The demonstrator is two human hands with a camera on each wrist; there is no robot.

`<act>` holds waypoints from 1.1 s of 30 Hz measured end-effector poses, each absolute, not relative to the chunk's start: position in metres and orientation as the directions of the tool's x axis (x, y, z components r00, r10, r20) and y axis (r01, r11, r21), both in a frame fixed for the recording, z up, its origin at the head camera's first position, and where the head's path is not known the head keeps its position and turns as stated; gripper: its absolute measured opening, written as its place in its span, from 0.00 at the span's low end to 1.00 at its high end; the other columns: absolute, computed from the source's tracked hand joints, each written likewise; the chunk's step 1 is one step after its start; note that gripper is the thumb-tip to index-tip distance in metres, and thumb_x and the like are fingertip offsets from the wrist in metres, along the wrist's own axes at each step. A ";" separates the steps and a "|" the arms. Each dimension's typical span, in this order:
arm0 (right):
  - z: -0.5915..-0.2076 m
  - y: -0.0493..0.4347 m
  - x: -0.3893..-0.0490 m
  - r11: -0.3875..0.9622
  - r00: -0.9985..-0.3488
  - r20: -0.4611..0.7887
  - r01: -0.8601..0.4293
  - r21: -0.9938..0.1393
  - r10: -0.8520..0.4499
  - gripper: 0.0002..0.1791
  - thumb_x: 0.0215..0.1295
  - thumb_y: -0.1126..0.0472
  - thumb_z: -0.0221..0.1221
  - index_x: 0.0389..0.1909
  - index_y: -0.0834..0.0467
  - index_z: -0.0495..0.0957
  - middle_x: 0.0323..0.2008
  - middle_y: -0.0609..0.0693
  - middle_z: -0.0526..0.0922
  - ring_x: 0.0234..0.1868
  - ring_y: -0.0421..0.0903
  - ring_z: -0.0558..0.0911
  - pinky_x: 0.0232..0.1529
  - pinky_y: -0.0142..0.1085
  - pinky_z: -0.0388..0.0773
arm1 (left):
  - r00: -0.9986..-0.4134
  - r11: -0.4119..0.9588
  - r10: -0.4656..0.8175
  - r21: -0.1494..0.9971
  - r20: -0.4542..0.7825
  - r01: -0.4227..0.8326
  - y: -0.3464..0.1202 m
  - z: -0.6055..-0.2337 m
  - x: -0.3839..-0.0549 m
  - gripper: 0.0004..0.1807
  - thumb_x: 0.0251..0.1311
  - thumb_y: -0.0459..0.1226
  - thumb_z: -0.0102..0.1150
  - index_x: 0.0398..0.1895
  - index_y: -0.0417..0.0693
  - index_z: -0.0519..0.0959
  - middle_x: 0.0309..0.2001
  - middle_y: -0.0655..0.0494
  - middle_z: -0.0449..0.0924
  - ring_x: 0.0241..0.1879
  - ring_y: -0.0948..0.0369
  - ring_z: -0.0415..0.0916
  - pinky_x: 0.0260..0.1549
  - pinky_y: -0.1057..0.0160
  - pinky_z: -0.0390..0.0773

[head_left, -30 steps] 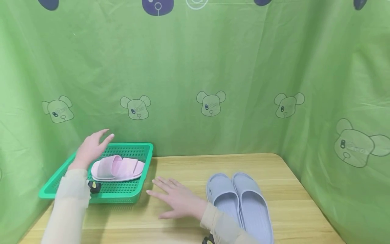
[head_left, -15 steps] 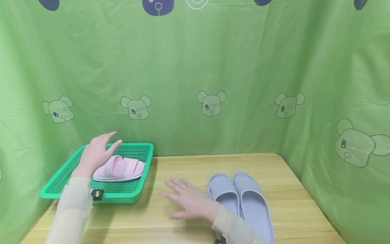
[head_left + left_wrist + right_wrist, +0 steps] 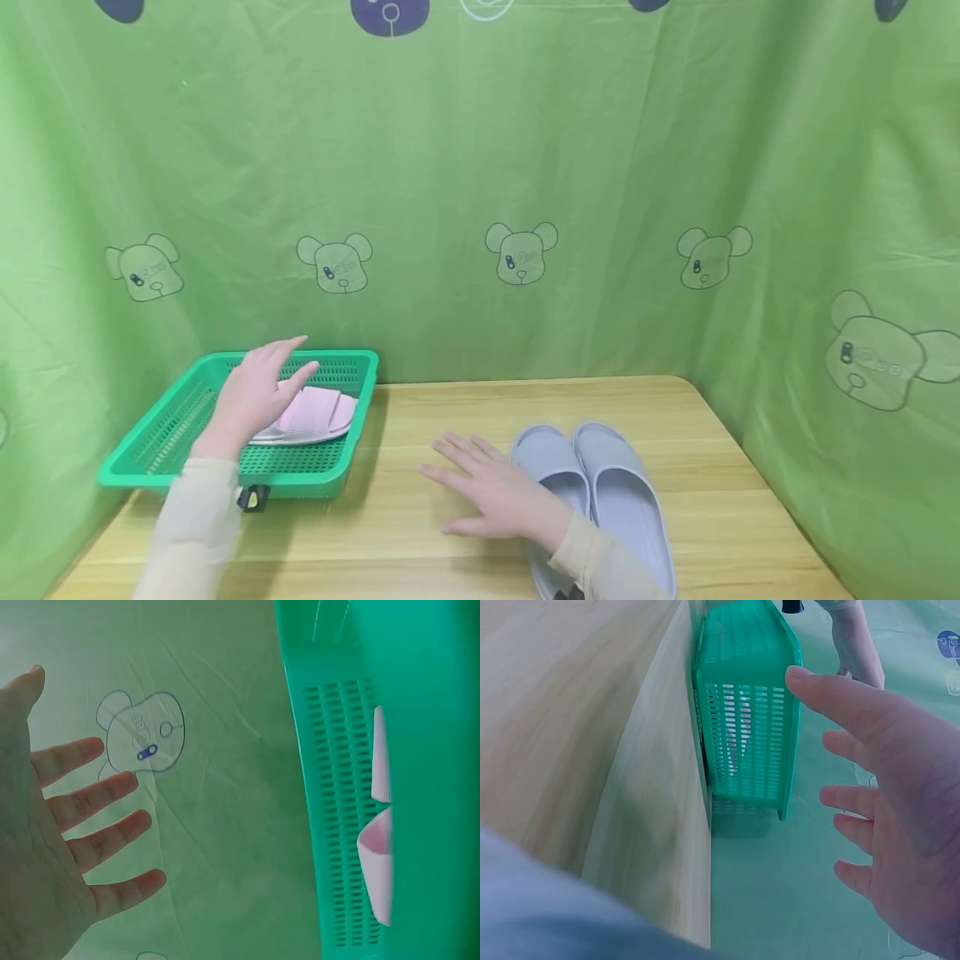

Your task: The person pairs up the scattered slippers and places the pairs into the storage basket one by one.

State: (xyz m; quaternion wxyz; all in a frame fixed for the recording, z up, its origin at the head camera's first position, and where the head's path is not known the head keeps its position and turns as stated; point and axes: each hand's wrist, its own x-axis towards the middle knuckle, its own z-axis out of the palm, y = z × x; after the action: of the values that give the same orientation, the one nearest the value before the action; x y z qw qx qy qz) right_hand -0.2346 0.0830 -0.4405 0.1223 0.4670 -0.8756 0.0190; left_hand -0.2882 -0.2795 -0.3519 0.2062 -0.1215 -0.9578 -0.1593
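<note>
My left hand (image 3: 258, 396) hangs over the green plastic basket (image 3: 161, 479), fingers spread and holding nothing. Beneath it, partly hidden by the hand, pink slippers (image 3: 318, 412) lie inside the basket; in the left wrist view their straps (image 3: 377, 877) show past the basket's rim. My right hand (image 3: 502, 492) is spread above the table, just left of a pair of grey-blue slippers (image 3: 633, 517), and its wrist and sleeve cover part of the nearer one. In the right wrist view the right palm (image 3: 915, 825) has nothing in it.
Both the basket and the grey-blue slippers rest on a light wooden table (image 3: 450, 400). A green curtain (image 3: 600, 150) printed with bear faces encloses the back and sides.
My left hand has shifted right and a little toward me over the basket, covering more of the pink slippers. My right hand has moved right, closer to the grey-blue slippers.
</note>
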 end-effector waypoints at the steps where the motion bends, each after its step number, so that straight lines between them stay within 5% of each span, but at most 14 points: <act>1: -0.441 0.085 -0.234 0.567 -0.538 0.233 -0.820 0.078 -0.810 0.45 0.60 0.31 0.55 0.75 0.42 0.55 0.76 0.54 0.55 0.77 0.54 0.56 0.74 0.54 0.57 | -0.884 0.917 0.170 0.259 0.435 0.304 -0.278 -0.354 -0.287 0.34 0.70 0.58 0.43 0.71 0.47 0.64 0.68 0.40 0.67 0.67 0.38 0.62 0.62 0.32 0.63; 33: -0.439 0.148 -0.231 0.618 -0.575 0.326 -0.785 0.036 -0.750 0.43 0.56 0.35 0.63 0.71 0.47 0.63 0.71 0.57 0.65 0.73 0.58 0.63 0.70 0.56 0.63 | -0.836 0.831 0.269 0.324 0.479 0.453 -0.207 -0.394 -0.273 0.32 0.67 0.57 0.51 0.70 0.53 0.67 0.68 0.48 0.70 0.68 0.46 0.64 0.69 0.43 0.63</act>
State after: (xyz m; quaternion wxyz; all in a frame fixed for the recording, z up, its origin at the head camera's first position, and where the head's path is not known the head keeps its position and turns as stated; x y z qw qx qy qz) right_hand -0.2310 0.1481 -0.4389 0.1566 0.4335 -0.8857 0.0561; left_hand -0.2726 -0.2070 -0.3944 0.2116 -0.1934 -0.9330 -0.2175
